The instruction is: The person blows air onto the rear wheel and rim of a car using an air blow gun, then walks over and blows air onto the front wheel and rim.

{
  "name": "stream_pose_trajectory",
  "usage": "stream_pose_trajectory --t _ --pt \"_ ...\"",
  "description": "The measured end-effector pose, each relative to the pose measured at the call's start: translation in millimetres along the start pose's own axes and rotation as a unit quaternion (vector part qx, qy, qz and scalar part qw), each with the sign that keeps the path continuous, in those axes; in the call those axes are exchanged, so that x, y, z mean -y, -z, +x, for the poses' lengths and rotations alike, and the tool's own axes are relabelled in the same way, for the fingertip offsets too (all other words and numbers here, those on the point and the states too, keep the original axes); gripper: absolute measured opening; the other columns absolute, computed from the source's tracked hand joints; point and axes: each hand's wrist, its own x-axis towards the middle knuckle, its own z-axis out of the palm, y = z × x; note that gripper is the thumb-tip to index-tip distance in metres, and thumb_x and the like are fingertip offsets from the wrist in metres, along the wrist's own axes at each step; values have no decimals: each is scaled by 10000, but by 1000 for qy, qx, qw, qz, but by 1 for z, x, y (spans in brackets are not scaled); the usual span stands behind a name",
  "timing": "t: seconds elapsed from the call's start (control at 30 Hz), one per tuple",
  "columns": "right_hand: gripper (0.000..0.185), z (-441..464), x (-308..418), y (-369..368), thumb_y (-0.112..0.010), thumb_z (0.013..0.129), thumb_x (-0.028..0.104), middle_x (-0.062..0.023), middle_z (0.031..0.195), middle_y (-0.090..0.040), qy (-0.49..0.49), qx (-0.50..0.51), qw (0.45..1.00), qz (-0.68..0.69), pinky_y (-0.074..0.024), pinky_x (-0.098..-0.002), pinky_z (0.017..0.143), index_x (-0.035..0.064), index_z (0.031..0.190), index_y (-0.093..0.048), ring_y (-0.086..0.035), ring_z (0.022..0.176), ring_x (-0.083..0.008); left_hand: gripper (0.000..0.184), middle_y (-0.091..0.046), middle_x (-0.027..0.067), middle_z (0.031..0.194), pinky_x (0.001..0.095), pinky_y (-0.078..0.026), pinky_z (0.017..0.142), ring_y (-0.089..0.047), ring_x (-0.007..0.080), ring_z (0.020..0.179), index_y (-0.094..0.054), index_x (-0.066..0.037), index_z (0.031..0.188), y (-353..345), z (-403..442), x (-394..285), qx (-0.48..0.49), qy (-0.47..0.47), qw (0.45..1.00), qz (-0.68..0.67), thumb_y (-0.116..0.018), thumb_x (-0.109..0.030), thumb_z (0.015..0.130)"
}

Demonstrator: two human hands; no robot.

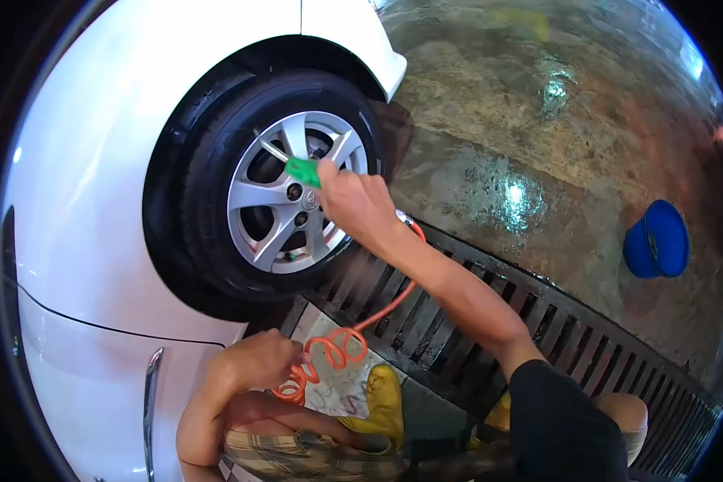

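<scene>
In my right hand is a green air blow gun, my fingers wrapped round its body. Its thin metal nozzle points up and left in front of the silver alloy wheel, near the rim and the black tyre. An orange coiled air hose runs from a metal fitting by my right hand down towards my left. My left hand is closed at the lower coils of this hose, low in front of the wheel; its fingertips are partly hidden.
A white car body with a chrome-trimmed door edge fills the left side. A metal drain grate crosses the wet concrete floor. At right stands a blue bucket. My yellow boot is below the hose.
</scene>
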Motion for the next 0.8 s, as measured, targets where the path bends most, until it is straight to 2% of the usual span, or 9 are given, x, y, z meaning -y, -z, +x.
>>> stream_pose_trajectory --t 0.1,0.17,0.27,0.3,0.4,0.57,0.63,0.7,0.8 --pt "234 10 -39 -14 -589 893 227 -196 657 -653 -122 -14 989 -77 -541 -463 502 22 850 -483 -674 562 -342 200 -657 224 737 457 -524 669 -652 411 728 -687 -16 886 8 4 -6 32 64 997 24 -662 -209 840" --pt "212 11 -42 -14 -573 902 212 -191 677 -661 -114 -6 991 -69 -546 -458 507 20 859 -495 -685 585 -339 212 -660 224 746 456 -526 671 -653 408 733 -689 -15 906 9 -1 -13 38 27 999 11 -665 -214 839" --pt "141 3 6 7 -544 896 145 -192 700 -676 32 15 999 8 -562 -443 548 5 908 -539 -703 645 -346 219 -664 223 757 452 -530 675 -655 406 743 -692 -12 921 3 2 -1 33 -7 999 2 -668 -213 837" --pt "141 4 -1 3 -544 896 145 -192 700 -676 28 16 999 6 -562 -443 548 5 908 -539 -703 645 -346 213 -665 223 759 449 -531 677 -654 406 748 -691 -10 916 0 3 4 21 -5 1000 1 -669 -205 836" --pt "129 18 -35 -11 -557 869 114 -173 665 -670 -109 18 991 -79 -561 -420 525 -10 887 -526 -708 633 -325 174 -668 219 769 441 -532 696 -660 395 772 -692 -8 892 4 4 -5 37 51 998 7 -688 -159 806" --pt "140 2 -38 -17 -550 882 123 -174 664 -670 -37 -22 994 -103 -564 -424 529 -11 847 -534 -709 632 -328 173 -671 219 776 435 -534 707 -662 392 771 -689 -4 891 4 3 -1 49 33 998 7 -692 -110 755" --pt "173 1 -70 -43 -547 886 130 -181 650 -660 -122 32 982 -138 -562 -435 528 -37 908 -506 -709 628 -327 168 -668 221 765 440 -530 707 -659 395 758 -677 2 870 7 4 -1 24 36 999 13 -686 -105 740" --pt "172 -3 -79 -44 -539 886 125 -188 660 -662 -141 80 978 -128 -563 -441 535 -39 933 -509 -708 627 -330 178 -669 222 768 437 -532 707 -662 393 761 -676 2 874 5 0 -6 30 18 999 6 -692 -113 739" --pt "129 -6 -40 -16 -515 898 115 -182 700 -680 -51 26 993 -108 -568 -438 559 -10 906 -549 -709 642 -335 192 -668 223 768 436 -533 701 -664 392 765 -672 3 873 7 1 -1 27 8 1000 5 -702 -122 731"
